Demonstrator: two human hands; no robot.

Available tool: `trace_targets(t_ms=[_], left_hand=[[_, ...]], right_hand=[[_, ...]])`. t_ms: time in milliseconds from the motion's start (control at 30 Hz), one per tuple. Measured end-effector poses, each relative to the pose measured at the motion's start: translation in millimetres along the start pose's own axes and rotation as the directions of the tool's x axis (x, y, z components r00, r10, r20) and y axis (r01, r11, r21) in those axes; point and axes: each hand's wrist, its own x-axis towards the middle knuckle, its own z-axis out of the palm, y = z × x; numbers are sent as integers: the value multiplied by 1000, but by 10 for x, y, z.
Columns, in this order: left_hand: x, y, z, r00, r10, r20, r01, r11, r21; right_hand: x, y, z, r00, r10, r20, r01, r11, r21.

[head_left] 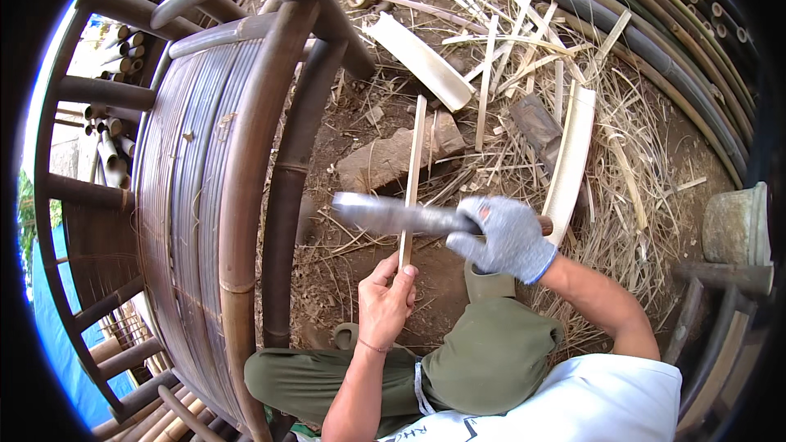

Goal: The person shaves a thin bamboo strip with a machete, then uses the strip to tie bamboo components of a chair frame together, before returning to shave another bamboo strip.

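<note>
My bare left hand [386,299] is closed around the lower end of a narrow bamboo strip [416,155], which points away from me, its far end over a rough wooden block [385,160]. On my right hand [509,237] is a grey work glove, its fingers wrapped around the handle of a machete [381,213]. The broad blade is smeared by motion and reaches left across the strip, just beyond my left hand. Whether the edge touches the strip I cannot tell. A bit of brown handle shows past the glove.
A bamboo bench [192,139] stands close on my left. Split bamboo pieces [422,61] and shavings [626,172] litter the ground ahead and right. Another wooden block [536,131] lies among them. Long bamboo poles [655,41] curve along the right, near a grey container [735,225].
</note>
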Motion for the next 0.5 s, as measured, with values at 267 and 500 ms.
trace_targets(t_ms=[267,500], left_hand=[[-261,-136,-60,949,314,15,-305,909,284],[-847,-289,-209,988,137,75,-141,989,53]], right_hand=[[193,105,127,976,-8,-220,1,1000,-29],[442,997,-449,878,328,-349,-347,938,8]])
